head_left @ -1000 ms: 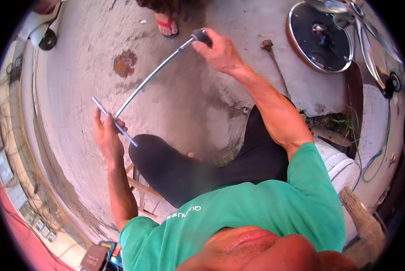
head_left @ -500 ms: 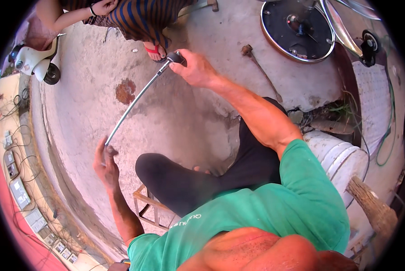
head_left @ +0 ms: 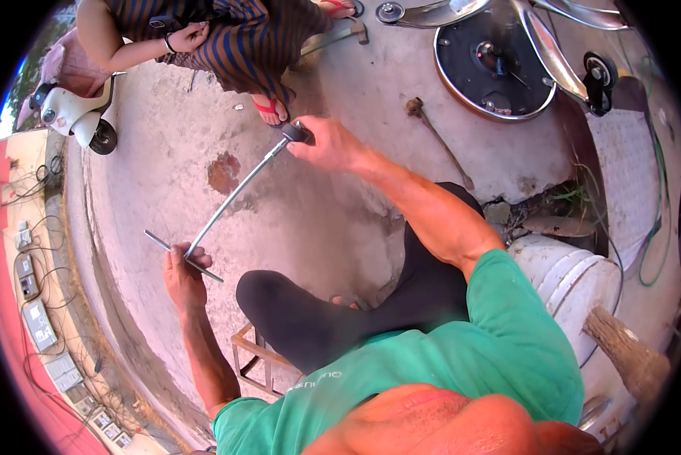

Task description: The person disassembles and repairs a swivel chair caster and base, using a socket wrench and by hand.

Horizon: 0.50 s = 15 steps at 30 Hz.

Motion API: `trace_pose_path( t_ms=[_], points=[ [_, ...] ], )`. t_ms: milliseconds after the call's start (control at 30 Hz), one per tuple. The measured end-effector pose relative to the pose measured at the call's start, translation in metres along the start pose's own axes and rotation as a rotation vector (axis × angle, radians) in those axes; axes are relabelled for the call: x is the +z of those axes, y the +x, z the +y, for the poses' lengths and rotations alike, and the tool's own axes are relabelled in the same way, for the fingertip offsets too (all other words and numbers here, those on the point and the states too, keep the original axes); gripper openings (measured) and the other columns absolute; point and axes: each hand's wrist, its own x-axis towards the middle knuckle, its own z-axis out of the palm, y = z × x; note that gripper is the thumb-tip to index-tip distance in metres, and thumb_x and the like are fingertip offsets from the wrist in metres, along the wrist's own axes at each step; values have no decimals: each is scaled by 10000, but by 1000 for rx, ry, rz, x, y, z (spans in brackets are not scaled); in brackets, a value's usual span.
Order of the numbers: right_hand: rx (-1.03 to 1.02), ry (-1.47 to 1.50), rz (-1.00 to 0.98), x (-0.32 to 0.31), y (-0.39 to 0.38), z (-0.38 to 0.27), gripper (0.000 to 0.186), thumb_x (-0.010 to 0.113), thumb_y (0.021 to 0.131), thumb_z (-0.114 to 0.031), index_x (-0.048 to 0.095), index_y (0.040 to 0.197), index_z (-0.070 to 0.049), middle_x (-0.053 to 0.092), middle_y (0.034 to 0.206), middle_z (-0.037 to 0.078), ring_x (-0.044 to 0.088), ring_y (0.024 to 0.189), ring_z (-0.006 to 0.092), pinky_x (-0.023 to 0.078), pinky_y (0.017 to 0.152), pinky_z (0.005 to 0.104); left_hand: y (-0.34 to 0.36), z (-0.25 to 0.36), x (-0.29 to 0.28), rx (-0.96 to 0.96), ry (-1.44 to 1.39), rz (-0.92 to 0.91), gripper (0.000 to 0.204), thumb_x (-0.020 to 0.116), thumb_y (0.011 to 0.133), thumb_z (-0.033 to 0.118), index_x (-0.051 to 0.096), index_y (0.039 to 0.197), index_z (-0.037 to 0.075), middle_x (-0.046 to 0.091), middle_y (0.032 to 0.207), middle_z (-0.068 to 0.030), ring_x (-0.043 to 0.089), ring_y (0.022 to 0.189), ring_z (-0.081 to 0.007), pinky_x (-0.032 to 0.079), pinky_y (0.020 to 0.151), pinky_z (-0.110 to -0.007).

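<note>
A slim silver T-handled wrench (head_left: 235, 195) slants in the air before me. Its upper end meets a dark round caster-like piece (head_left: 296, 133), which my right hand (head_left: 327, 144) grips with thumb and fingers. At its lower end, my left hand (head_left: 185, 283) has its fingers closed around the thin crossbar (head_left: 158, 241), which sticks out on both sides. Exactly how the wrench joins the dark piece is too small to tell.
A person in a striped garment (head_left: 242, 45) stands ahead. To the right are a hammer (head_left: 439, 142), a round black disc (head_left: 496, 64) with chrome legs, and a white bucket (head_left: 560, 280). A low metal-framed stool (head_left: 253, 356) is under me; a white scooter (head_left: 75, 114) stands far left.
The crossbar has turned and now shows lengthwise across my left fingers. Both hands and the wrench sit slightly lower in view, and the surroundings have shifted as the view moved.
</note>
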Motion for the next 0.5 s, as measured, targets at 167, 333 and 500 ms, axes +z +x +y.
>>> trace_pose_path(
  t_ms=[167, 333, 500],
  points=[
    [0, -8, 30, 7, 0, 5, 314, 719, 879, -263, 657, 1063, -15, 705, 897, 143, 679, 843, 266, 537, 774, 384, 2, 12, 15, 240, -17, 87, 338, 500, 1091, 360, 568, 1005, 40, 678, 769, -135, 563, 541, -119, 423, 482, -231],
    [20, -55, 101, 3, 0, 0, 321, 723, 891, -244, 642, 1097, -12, 702, 888, 128, 677, 812, 227, 536, 755, 362, -3, 38, 34, 468, 116, 61, 393, 460, 1103, 372, 579, 1004, 11, 664, 811, -135, 552, 562, -136, 430, 512, -249],
    [-88, -87, 139, 2, -1, -8, 348, 722, 895, -250, 625, 1141, -23, 695, 892, 144, 681, 810, 250, 542, 751, 377, -1, 62, 32, 194, -11, 163, 482, 418, 1097, 443, 582, 975, 7, 561, 602, -83, 500, 481, -140, 397, 463, -257]
  ],
)
